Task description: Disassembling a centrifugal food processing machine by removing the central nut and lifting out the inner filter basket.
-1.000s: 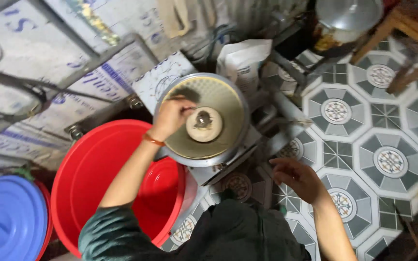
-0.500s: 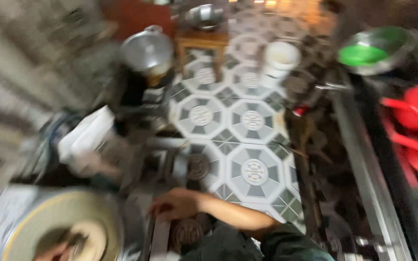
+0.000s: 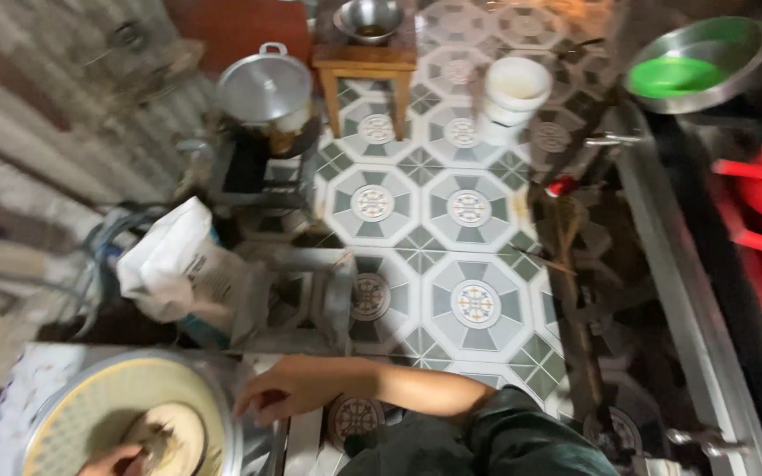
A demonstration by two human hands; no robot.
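My left hand (image 3: 121,460) presses a pale dough disc (image 3: 169,434) on the round metal sieve tray (image 3: 125,414), shaping unfinished; my right hand (image 3: 288,392), loosely curled and holding nothing, rests at the tray's rim.

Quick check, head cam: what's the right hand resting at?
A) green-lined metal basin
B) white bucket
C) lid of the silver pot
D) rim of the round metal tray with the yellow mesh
D: the right hand lies at the right rim of the round metal tray, while the silver pot, white bucket and green-lined basin all sit far off across the tiled floor.
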